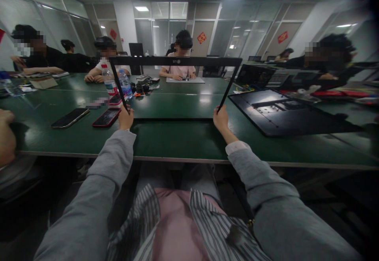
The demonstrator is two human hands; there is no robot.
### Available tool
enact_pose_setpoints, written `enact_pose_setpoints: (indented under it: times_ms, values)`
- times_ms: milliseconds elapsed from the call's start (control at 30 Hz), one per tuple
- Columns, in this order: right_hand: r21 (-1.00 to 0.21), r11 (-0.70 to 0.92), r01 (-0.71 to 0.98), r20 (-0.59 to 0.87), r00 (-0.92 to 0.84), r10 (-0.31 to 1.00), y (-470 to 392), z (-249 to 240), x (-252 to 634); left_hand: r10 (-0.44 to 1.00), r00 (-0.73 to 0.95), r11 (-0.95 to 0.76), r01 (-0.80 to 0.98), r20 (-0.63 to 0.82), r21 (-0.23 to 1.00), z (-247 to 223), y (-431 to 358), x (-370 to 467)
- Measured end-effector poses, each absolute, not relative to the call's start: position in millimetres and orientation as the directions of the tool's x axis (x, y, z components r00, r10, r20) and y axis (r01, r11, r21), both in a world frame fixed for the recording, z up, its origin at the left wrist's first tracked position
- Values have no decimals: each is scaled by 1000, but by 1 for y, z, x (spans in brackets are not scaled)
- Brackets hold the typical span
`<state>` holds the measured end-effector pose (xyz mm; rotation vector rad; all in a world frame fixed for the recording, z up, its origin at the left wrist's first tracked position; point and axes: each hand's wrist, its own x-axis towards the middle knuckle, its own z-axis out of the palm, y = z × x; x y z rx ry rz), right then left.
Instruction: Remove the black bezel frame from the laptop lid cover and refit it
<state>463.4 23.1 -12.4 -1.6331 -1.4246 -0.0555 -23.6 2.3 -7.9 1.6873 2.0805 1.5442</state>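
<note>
A thin black rectangular frame (154,61) with an LG logo on its far bar stands upright or tilted over the green table (177,138). My left hand (126,118) is closed round its left side near the lower corner. On the opposite side, my right hand (220,117) grips the frame near its lower right corner. Through the opening the table and a seated person show. To the right of my right hand, a large black panel (266,113) lies on the table. A phone with a red edge (107,117) is just left of my left hand.
Another phone (71,118) lies further left. Two plastic bottles (125,84) stand behind my left hand, with cables (142,88) beyond. Several people sit round the table; one works at a pale board (174,80) opposite. A bare arm (6,138) is at the left edge.
</note>
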Motion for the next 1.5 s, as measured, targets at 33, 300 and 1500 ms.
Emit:
enact_pose_setpoints:
  times_ms: [33, 300, 1500]
  values:
    - [-597, 105, 795, 565, 325, 759, 23, -13, 463, 766, -399, -92, 708, 504, 700, -9, 3, -24]
    - [-593, 78, 801, 515, 303, 802, 26, -18, 466, 789, -397, -80, 691, 469, 719, -10, 3, -24]
    - [-529, -65, 846, 388, 310, 868, 22, -16, 465, 832, -388, 17, 733, 397, 680, -6, -2, -21]
